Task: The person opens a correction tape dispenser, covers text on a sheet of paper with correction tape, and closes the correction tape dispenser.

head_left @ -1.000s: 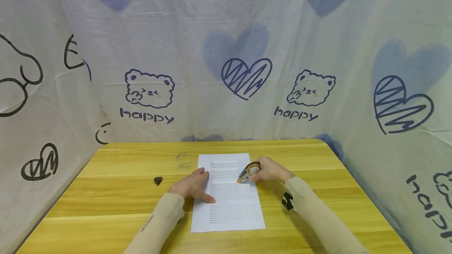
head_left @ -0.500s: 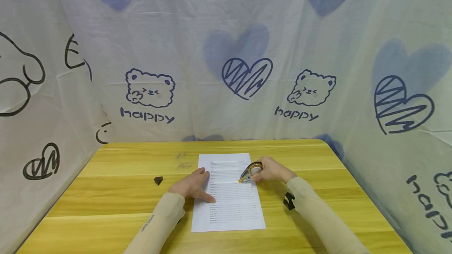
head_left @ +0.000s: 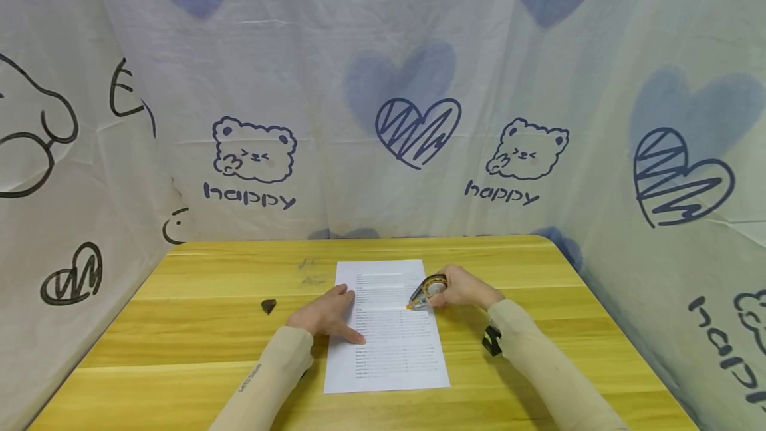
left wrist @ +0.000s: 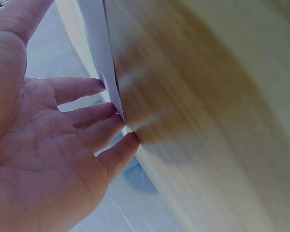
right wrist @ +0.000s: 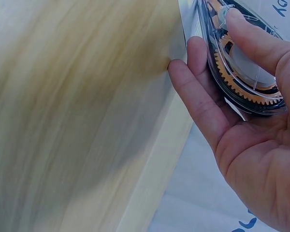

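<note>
Since the earlier frame, the right hand (head_left: 465, 288) and the clear, teardrop-shaped plastic correction-tape dispenser with black and orange inner parts (head_left: 428, 290) have shifted slightly rightward along the white rectangular paper sheet printed with rows of small text (head_left: 391, 324); the left hand (head_left: 323, 314) has stayed in place.

The right fingers are curled around the dispenser, thumb against one flat side. Its orange tip (head_left: 409, 306) points down and left at the sheet, right of centre; whether it touches is too small to tell. The left hand holds nothing: its fingers are straight and spread, laid over the sheet's left edge, with the thumb on the paper.

The sheet lies flat on the yellow wood-grain tabletop (head_left: 197, 338). A small dark wedge-shaped piece (head_left: 268, 306) rests left of the left hand. Both arms wear beige sleeves (head_left: 547, 364). Behind hangs white fabric (head_left: 335, 178) printed with blue hearts, bear drawings and "happy".
</note>
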Tool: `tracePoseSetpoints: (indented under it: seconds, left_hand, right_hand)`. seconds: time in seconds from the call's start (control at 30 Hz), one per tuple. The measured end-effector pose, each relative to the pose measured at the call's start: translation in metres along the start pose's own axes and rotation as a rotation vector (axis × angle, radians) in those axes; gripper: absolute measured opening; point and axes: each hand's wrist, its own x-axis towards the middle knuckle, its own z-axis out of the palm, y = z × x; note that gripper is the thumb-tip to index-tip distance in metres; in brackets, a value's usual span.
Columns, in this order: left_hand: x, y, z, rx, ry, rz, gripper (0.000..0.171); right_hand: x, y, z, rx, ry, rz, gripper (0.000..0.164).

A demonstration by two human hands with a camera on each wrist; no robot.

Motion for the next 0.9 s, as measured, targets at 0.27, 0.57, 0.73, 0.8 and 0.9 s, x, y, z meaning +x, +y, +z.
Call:
tracePoseSetpoints:
  seconds: [0.27, 0.57, 0.73, 0.8, 0.9]
  left_hand:
    - [-0.0014, 0.0007, -0.0012, 0.006, 0.001, 0.004, 0.107]
    - [-0.0035, 0.0014, -0.0031, 0.007, -0.001, -0.002, 0.106]
    - [-0.0032, 0.0009, -0.0028, -0.003, -0.003, -0.003, 0.106]
    - [-0.0029, 0.0009, -0.0026, -0.007, -0.003, -0.003, 0.106]
    - [-0.0026, 0.0007, -0.0024, -0.013, -0.002, -0.003, 0.106]
  right_hand:
    - [-0.0003, 0.0013, -0.0014, 0.004, -0.003, 0.013, 0.025]
    - [-0.0004, 0.0016, -0.0016, -0.008, 0.001, 0.003, 0.025]
    - [-0.0008, 0.0010, -0.0018, -0.012, 0.004, -0.003, 0.024]
    - [-0.0007, 0.0012, -0.0014, -0.015, 0.006, -0.006, 0.024]
    - [-0.0007, 0.0016, -0.0011, -0.016, 0.009, -0.009, 0.025]
